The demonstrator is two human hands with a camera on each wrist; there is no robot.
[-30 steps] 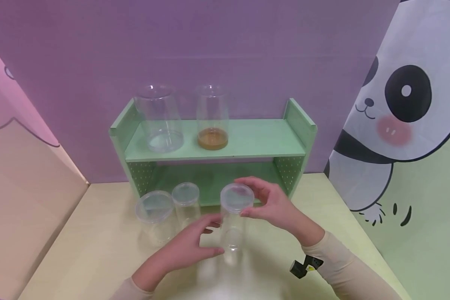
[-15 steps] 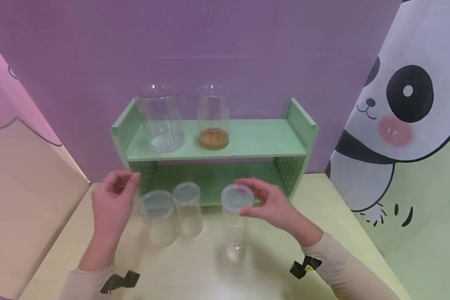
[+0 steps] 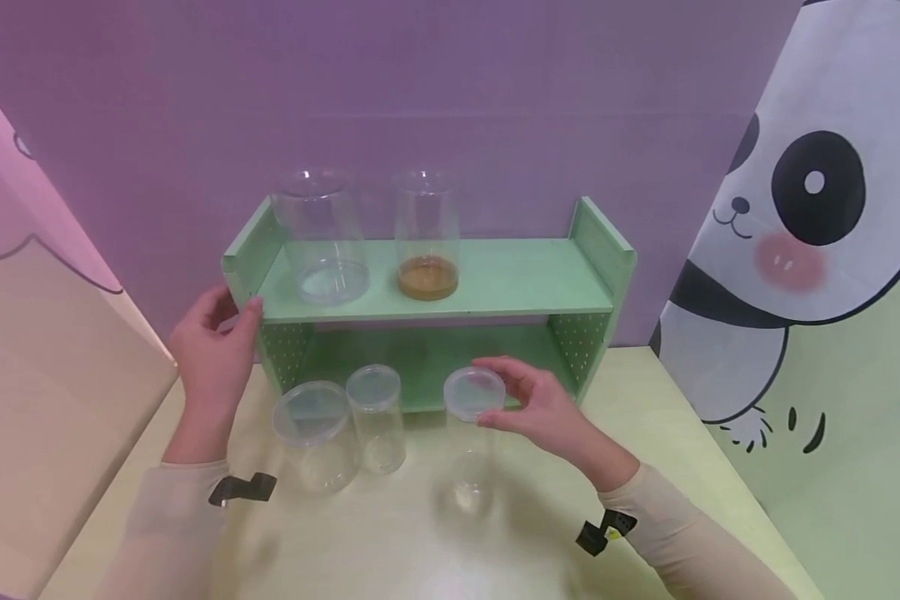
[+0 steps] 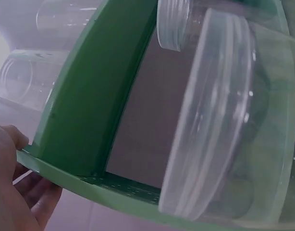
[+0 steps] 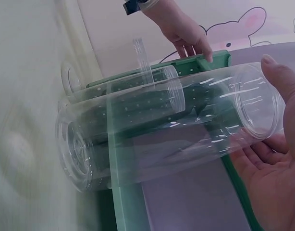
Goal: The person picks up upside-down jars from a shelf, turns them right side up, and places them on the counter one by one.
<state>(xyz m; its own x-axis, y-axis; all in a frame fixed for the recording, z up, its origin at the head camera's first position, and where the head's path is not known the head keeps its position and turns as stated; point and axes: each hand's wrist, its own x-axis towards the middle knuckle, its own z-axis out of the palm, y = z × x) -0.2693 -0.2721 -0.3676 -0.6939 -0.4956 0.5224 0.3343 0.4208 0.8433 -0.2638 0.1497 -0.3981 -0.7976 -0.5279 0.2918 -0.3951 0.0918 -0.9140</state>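
My left hand (image 3: 213, 358) grips the left side panel of a small green two-tier shelf (image 3: 521, 279). In the left wrist view, the thumb lies at the panel's front edge and the fingers reach round its outer side. To the right, my right hand (image 3: 547, 410) holds a tall clear jar (image 3: 471, 395) near its top, thumb and fingers on either side of the whitish lid. The right wrist view shows this jar (image 5: 152, 130) as see-through, with nothing visible inside. It stands upright before the shelf; whether its base touches the table is unclear.
A wide lidded clear jar (image 3: 311, 417) and a slimmer one (image 3: 375, 417) stand between my hands. On the upper tier are a large clear container (image 3: 326, 242) and a narrower one with brown contents (image 3: 427, 277). A purple wall (image 3: 510, 108) rises behind.
My left hand has left the tall jar's side, swung left past the other jars, then moved forward to the shelf's left panel. The right hand has stayed on the tall jar.
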